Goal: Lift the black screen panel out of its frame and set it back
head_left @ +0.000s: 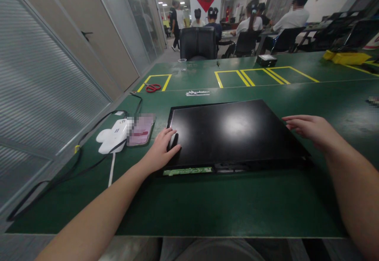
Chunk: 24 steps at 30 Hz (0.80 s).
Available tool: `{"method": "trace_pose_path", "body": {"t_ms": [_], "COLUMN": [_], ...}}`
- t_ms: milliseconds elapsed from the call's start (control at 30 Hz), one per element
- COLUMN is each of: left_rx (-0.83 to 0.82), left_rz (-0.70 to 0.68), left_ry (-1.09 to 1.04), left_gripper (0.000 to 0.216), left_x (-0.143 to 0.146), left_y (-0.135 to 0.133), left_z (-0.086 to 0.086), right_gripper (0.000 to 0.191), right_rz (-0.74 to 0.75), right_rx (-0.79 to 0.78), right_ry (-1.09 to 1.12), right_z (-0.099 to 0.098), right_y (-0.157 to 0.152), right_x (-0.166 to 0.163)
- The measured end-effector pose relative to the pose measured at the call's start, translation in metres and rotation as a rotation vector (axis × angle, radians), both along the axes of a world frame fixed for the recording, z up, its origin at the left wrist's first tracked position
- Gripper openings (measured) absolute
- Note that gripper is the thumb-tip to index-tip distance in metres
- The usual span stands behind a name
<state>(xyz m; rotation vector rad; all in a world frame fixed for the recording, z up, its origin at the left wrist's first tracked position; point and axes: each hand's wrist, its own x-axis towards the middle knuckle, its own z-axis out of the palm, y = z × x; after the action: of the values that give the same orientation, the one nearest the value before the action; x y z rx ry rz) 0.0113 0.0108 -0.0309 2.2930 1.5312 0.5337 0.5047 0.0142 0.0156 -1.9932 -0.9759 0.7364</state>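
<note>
A black flat screen panel (231, 132) lies face up on the green table, with glare on its surface. Along its near edge a narrow green circuit board (188, 171) is exposed. My left hand (162, 148) rests on the panel's left edge, thumb and fingers apart, with the thumb over the screen face. Beyond the right edge hovers my right hand (310, 128), its fingers stretched toward the panel's side and nothing visible in them. Whether its fingertips touch the frame, I cannot tell.
Left of the panel lie a phone (142, 130), a white device (114, 136) and a black cable (100, 121). Farther back are red-handled scissors (153, 88), small white pieces (197, 93), a clear cup (182, 64) and a black box (266, 60). Several people sit beyond.
</note>
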Motion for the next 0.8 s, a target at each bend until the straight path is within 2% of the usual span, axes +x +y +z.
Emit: {"method": "trace_pose_path", "body": {"t_ms": [267, 467, 800], "left_rx": [0.006, 0.003, 0.002], "left_rz": [-0.005, -0.005, 0.021], "left_ry": [0.002, 0.005, 0.01], "left_gripper": [0.056, 0.057, 0.062], "left_x": [0.001, 0.001, -0.003], "left_y": [-0.001, -0.001, 0.0], "left_z": [0.003, 0.002, 0.008], "right_gripper": [0.032, 0.023, 0.02], "right_rz": [0.036, 0.016, 0.032], "right_rx": [-0.056, 0.026, -0.049], "right_ry": [-0.171, -0.263, -0.344], "right_z": [0.003, 0.012, 0.011], "right_y": [-0.006, -0.013, -0.009], "right_x": [-0.006, -0.016, -0.015]}}
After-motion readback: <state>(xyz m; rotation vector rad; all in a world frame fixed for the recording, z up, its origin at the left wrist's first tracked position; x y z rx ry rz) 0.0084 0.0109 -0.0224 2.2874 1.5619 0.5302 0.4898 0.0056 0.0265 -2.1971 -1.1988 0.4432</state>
